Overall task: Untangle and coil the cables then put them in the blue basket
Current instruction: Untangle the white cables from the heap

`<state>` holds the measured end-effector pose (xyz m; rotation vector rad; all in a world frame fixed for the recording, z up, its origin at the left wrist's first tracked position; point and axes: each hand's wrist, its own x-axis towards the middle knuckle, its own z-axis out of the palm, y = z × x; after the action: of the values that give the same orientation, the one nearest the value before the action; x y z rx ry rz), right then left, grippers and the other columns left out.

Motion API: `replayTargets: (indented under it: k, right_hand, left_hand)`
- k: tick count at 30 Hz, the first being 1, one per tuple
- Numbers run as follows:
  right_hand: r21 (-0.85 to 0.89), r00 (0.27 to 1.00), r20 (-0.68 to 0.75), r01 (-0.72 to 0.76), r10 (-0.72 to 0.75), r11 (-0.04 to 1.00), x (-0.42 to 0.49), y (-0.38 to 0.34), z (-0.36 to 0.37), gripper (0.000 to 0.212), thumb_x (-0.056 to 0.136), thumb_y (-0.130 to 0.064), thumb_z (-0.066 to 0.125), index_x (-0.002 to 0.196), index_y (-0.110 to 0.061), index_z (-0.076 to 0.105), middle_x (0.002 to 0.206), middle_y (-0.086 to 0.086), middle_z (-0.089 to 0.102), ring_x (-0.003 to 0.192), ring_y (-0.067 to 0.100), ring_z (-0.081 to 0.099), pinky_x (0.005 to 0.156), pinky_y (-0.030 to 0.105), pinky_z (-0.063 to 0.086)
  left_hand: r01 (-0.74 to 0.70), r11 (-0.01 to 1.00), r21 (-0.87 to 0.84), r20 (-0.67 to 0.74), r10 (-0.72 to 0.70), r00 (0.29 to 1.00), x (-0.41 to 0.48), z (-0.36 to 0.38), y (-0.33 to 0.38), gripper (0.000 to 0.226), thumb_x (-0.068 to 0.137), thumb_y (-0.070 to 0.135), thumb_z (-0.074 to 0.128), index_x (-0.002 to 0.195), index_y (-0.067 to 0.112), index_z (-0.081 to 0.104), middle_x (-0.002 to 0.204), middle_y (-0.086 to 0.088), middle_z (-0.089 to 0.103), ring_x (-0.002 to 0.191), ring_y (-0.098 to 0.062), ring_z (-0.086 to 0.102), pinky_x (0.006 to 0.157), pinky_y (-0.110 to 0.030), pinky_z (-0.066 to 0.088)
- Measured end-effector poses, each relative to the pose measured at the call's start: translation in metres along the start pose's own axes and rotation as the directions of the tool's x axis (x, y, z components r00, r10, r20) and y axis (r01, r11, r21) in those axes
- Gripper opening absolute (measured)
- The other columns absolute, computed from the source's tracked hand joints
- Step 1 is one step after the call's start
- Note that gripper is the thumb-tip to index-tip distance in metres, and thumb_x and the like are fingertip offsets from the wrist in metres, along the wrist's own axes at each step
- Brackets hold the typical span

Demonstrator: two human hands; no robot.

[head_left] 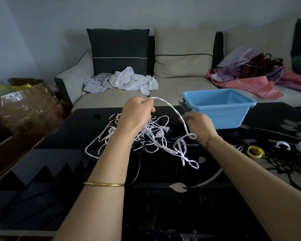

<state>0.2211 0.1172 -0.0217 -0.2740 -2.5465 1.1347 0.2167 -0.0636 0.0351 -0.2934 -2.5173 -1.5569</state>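
Observation:
A tangle of white cables (156, 136) lies on the black glass table (163, 197), mixed with a black cable (137, 169) that loops toward me. My left hand (136, 113) is raised above the heap and pinches a white braided cable (174, 110) at its top. That strand arcs down to the right, where my right hand (199, 126) curls its fingers around it. Below the right hand the strand ends in loose loops (186, 153). The blue basket (217, 106) stands empty at the table's far right edge, just behind my right hand.
A yellow ring (255, 151) and small white pieces (283, 145) lie on the table at the right. Behind the table is a beige sofa (181, 86) with crumpled clothes (129, 80) and cloth bags (250, 75). A cardboard box (24, 105) stands at the left.

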Motion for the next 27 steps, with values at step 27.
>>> replayTargets:
  k: [27]
  right_hand:
    - [0.691, 0.843, 0.537, -0.439, -0.002, 0.574, -0.019, -0.016, 0.007, 0.014, 0.092, -0.008, 0.053, 0.08, -0.005, 0.059, 0.066, 0.006, 0.051, 0.035, 0.0, 0.028, 0.03, 0.008, 0.02]
  left_hand:
    - [0.355, -0.214, -0.91, 0.372, -0.044, 0.927, 0.004, -0.02, -0.007, 0.043, 0.102, 0.027, 0.038, 0.09, -0.004, 0.066, 0.04, 0.008, 0.034, 0.033, -0.005, 0.034, 0.042, -0.014, 0.042]
